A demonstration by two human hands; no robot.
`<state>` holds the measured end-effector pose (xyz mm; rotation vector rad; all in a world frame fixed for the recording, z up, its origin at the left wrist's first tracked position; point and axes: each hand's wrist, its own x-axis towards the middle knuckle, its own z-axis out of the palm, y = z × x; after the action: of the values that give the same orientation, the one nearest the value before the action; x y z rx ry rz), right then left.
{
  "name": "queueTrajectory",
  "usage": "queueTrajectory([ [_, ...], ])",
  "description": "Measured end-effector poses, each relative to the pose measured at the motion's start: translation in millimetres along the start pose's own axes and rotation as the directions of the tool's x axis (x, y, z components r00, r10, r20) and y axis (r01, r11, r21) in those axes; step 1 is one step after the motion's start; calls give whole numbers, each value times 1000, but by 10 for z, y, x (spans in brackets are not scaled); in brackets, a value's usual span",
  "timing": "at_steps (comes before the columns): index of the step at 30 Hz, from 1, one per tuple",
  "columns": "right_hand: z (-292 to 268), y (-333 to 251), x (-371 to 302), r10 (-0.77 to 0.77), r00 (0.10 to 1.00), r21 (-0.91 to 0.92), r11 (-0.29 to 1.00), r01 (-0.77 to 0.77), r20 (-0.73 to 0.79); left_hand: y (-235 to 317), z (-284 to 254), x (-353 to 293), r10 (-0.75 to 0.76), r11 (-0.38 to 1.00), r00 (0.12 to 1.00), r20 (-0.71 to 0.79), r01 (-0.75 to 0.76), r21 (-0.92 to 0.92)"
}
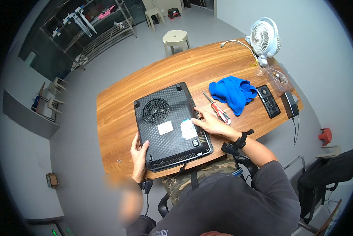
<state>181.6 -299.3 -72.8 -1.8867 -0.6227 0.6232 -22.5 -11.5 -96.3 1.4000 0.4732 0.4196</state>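
A black induction cooker (145,135) lies upside down near the table's front edge, its patterned base facing up. On that base are a round fan grille (156,111), two pale labels and corner feet. My left hand (139,153) grips the cooker's left side near the front corner, thumb on top, the other fingers partly hidden by its edge. From the right, my right hand (210,122) holds the opposite side, its thumb by the white-and-blue label (189,129). Just beyond my right hand rests a red-and-white screwdriver (219,110).
Right of the screwdriver are a crumpled blue cloth (234,93), a black tool case (268,101) and a black box (289,105) with a cord. A white fan (263,39) stands at the far right corner beside a clear bag (279,80). Small screws (119,160) lie left.
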Motion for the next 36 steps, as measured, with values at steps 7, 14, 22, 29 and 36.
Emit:
queueTrajectory([
  [7, 80, 56, 82, -104, 994, -113, 988, 101, -16, -84, -92, 27, 71, 968, 997, 1, -69, 240],
  [14, 61, 199, 114, -24, 999, -97, 995, 26, 26, -167, -121, 4, 138, 894, 990, 7, -127, 429],
  [22, 69, 8, 114, 37, 992, -15, 999, -35, 119, -239, -123, 0, 152, 857, 988, -24, -119, 501],
  [29, 51, -133, 97, 77, 987, -69, 995, -67, 142, -275, -175, 19, 160, 842, 987, 2, -137, 523],
  [36, 54, -122, 81, 45, 988, -59, 998, -36, 149, -111, -199, 7, 160, 836, 987, 33, -153, 527],
])
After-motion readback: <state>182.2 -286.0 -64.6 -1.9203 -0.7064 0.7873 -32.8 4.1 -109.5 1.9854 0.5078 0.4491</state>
